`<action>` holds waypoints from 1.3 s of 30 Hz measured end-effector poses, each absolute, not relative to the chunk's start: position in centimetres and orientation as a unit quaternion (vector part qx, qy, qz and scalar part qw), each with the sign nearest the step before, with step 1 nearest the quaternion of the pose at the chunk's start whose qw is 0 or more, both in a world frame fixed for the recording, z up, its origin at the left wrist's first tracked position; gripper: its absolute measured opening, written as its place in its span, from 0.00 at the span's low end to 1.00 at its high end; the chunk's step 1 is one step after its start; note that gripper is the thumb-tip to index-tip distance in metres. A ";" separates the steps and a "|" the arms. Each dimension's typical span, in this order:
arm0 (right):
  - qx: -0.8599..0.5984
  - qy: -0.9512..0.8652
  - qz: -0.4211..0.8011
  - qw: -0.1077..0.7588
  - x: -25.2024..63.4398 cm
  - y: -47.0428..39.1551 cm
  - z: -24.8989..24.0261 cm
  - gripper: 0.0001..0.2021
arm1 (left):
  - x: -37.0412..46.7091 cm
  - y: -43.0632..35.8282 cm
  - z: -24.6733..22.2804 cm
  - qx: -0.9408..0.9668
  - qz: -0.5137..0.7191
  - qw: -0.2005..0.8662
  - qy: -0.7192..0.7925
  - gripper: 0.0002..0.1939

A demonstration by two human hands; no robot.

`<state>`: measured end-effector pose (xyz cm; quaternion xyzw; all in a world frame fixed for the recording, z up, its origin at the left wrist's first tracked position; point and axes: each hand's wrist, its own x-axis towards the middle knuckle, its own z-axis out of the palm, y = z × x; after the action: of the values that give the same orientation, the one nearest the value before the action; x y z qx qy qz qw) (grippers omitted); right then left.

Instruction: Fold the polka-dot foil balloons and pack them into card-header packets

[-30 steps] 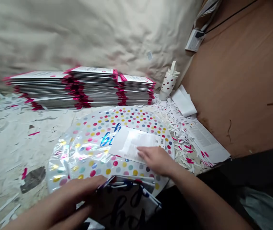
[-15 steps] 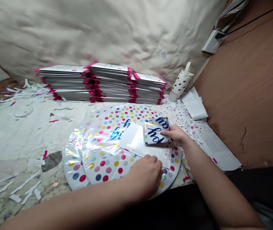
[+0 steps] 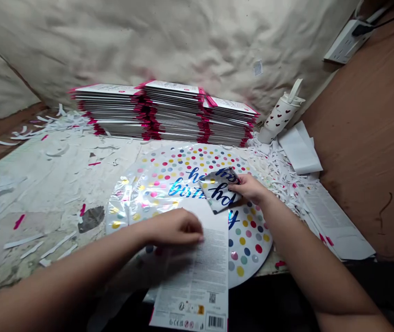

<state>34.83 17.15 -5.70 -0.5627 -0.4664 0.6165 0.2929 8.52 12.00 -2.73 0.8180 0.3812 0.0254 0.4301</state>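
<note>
A creased, pale sheet (image 3: 183, 37) fills the top of our view, above a worn, whitish table (image 3: 68, 184) with torn patches and stains. A brown board (image 3: 366, 138) closes off the right side, and the bottom is too dark for us to read. Flat, dotted foil balloons (image 3: 252, 249) lie overlapping at the centre; our forearms cover parts of them. Behind them stand three stacks (image 3: 176, 117) of pink-edged packs, whose top print is too small to read. Our left hand (image 3: 183, 226), fingers curled, is over a card (image 3: 204, 276) at lower centre; we cannot tell whether it grips it. Loose papers (image 3: 338, 221) lie at right, near a heart-patterned bottle (image 3: 280, 117). Our right hand (image 3: 250, 188) pinches a folded foil (image 3: 219, 189) above the balloons, hiding some of their blue lettering; "birt" can be made out. The foil shows "py" and "ay". A socket (image 3: 347, 44) sits at upper right, paper shreds (image 3: 273, 170) below the bottle. The card bears fine print, a QR code, a barcode and a CE mark; we see no legible brand.
</note>
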 end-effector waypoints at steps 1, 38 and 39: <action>-0.566 -0.467 0.614 0.290 34.4 17.5 -6.0 0.13 | 9.3 11.9 -3.3 0.849 0.050 0.335 0.405 0.15; -0.450 -0.695 0.555 0.078 27.1 17.4 0.3 0.06 | 12.1 6.7 -3.0 0.926 0.123 -0.018 0.357 0.07; -0.446 -0.702 0.550 0.079 27.1 17.3 0.4 0.06 | 12.1 6.7 -3.0 0.925 0.122 -0.009 0.360 0.07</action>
<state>27.09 17.32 0.40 -0.4464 -0.7016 0.5498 0.0792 12.12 6.71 -2.99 0.9250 0.3597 0.1225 -0.0093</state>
